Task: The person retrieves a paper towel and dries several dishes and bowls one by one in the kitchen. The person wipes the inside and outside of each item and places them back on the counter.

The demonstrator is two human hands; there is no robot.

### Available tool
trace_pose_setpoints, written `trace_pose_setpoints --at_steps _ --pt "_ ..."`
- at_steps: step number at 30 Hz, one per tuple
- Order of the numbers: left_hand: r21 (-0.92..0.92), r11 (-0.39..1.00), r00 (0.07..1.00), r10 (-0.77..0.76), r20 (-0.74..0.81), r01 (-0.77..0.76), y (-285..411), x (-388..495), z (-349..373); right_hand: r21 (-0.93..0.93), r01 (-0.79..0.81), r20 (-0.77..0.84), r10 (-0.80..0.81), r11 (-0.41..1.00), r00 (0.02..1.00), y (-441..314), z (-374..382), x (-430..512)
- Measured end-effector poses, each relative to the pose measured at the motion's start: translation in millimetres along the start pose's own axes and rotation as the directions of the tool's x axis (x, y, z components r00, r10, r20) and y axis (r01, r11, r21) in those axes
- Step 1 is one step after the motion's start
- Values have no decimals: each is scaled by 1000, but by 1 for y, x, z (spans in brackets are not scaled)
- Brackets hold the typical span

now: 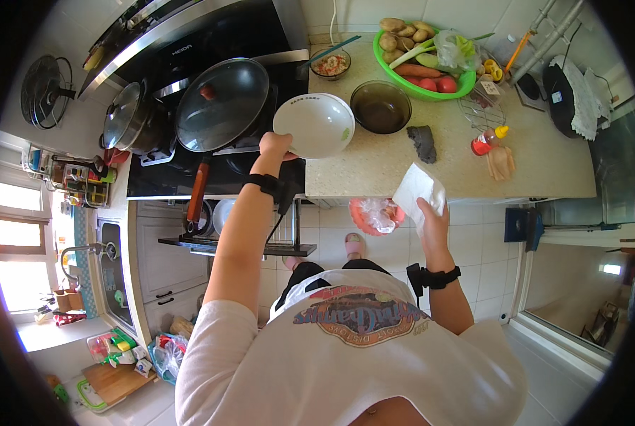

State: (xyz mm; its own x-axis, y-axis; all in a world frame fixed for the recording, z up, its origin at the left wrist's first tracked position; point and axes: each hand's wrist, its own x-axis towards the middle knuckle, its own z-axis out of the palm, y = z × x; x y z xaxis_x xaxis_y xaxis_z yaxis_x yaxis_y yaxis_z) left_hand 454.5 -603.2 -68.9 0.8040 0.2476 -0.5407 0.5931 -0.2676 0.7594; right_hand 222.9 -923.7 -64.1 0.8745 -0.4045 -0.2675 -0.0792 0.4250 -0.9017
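Note:
My left hand (277, 146) grips the near left rim of a white bowl (313, 127) that has a small green print inside. It is tilted toward me, over the line where the cooktop meets the counter. A second white rim peeks out behind it, so there may be two stacked bowls. In my right hand (434, 221) is a folded white paper towel (420, 193), held at the counter's front edge. Beside the white bowl, a dark glass bowl (381, 108) stands on the counter. A crumpled dark grey cloth (422, 144) lies to its right.
A lidded wok (224, 106) sits on the cooktop, its wooden handle (198, 191) jutting toward me. Below, a dish-rack drawer (283, 246) is pulled out. At the back are a green vegetable basket (439, 96) and a glass bowl with chopsticks (330, 65). A lined pink bin (357, 218) stands underneath.

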Motion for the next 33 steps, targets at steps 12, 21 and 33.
trace_pose_setpoints --at_steps 12,21,33 --pt "-353 884 914 378 147 -308 -13 -89 -13 -259 673 435 -539 693 722 -21 120 46" --pt "-466 756 825 558 93 -459 -13 -141 9 -402 842 854 -185 361 487 13 159 36" --pt "-280 867 855 474 209 -412 -15 -144 38 -332 744 880 -94 579 466 20 101 22"
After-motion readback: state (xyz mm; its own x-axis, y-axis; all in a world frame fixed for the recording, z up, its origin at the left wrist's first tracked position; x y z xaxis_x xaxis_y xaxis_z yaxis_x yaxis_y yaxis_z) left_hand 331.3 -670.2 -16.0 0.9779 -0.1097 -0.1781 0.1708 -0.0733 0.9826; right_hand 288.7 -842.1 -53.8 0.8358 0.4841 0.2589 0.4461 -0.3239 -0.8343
